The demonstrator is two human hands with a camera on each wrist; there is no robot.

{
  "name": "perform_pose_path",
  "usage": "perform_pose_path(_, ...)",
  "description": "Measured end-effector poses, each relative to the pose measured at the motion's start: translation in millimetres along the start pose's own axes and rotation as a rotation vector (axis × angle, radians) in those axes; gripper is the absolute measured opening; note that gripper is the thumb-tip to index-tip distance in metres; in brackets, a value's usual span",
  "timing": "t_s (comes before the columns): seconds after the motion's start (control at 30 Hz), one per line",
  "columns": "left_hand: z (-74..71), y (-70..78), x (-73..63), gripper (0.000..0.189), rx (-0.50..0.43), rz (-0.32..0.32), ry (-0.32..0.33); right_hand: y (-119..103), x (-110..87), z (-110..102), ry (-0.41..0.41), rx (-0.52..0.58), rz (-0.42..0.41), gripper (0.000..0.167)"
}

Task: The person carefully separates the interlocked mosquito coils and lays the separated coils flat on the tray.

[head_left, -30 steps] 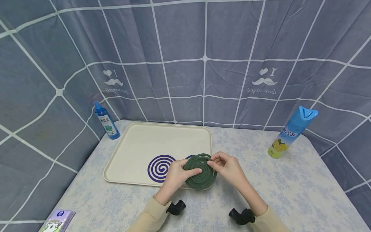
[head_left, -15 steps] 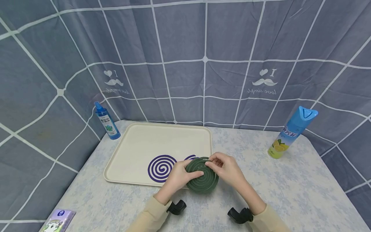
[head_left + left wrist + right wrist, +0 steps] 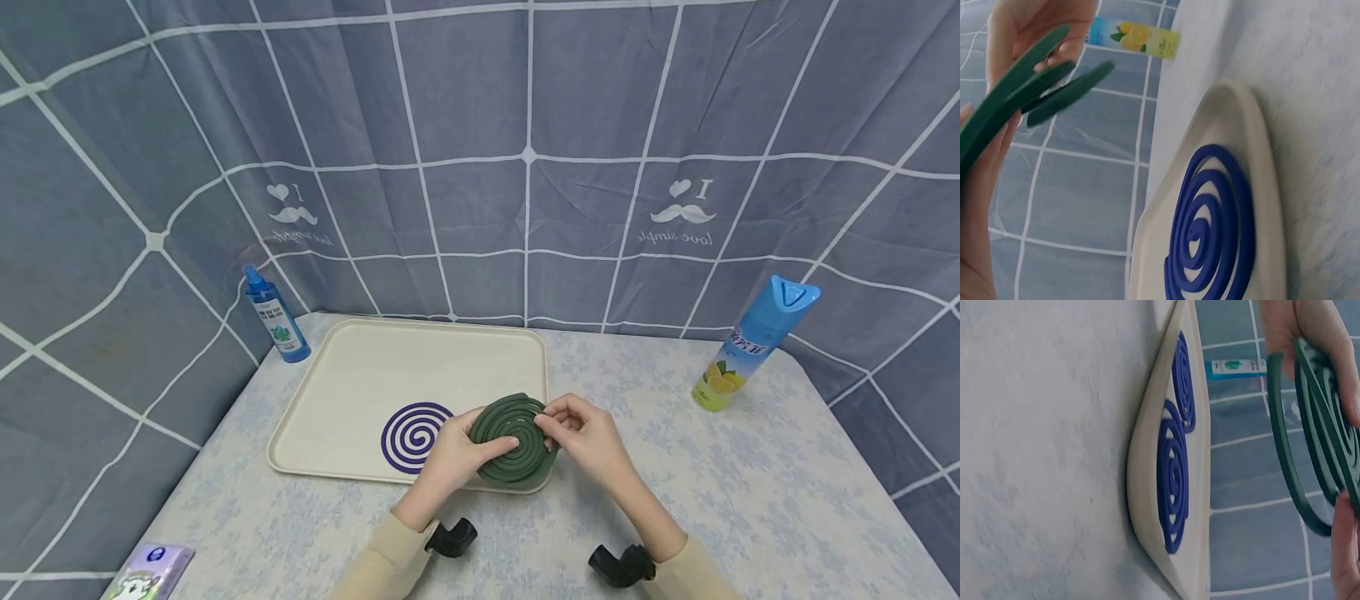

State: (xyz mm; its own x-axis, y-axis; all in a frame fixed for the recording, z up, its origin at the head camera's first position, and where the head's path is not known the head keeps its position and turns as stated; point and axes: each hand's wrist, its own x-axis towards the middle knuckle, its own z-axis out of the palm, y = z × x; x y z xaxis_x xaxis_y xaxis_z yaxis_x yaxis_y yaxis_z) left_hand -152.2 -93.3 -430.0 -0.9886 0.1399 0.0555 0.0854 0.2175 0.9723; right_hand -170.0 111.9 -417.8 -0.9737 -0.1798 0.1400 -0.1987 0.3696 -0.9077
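A green mosquito coil, its strands packed in a spiral, is held above the tray's near right corner. My left hand grips it from the left, with the thumb across its face. At its right edge, the thumb and fingertips of my right hand pinch the outer strands. From the right wrist, an outer green strand stands apart from the rest of the spiral. Two blue coils lie flat on the tray; the head view shows the left blue coil, while the other is hidden behind the hands and green coil.
The cream tray lies on the marbled table. A blue bottle stands at the back left, and a spray can at the right. A purple packet is at the near left. Grey checked cloth surrounds the table.
The green coil dipped toward me, then rose back and slightly left, with both hands following. The second blue coil, partly visible earlier, is now covered in the head view.
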Motion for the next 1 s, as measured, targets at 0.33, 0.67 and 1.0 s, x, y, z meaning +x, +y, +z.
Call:
perform_pose_path(0.33,1.7,-0.5,4.8,0.037,0.099,0.044,-0.057,-4.7,1.3,-1.9,0.01,-0.141,-0.115,0.012)
perform_pose_path(0.67,5.5,-2.4,5.6,0.041,0.139,0.079,-0.092,-1.3,4.5,-1.4,0.051,-0.213,-0.233,0.011)
perform_pose_path(1.0,6.2,-6.2,6.2,0.033,-0.05,0.033,0.092,2.5,1.8,2.0,0.044,0.044,-0.043,0.016)
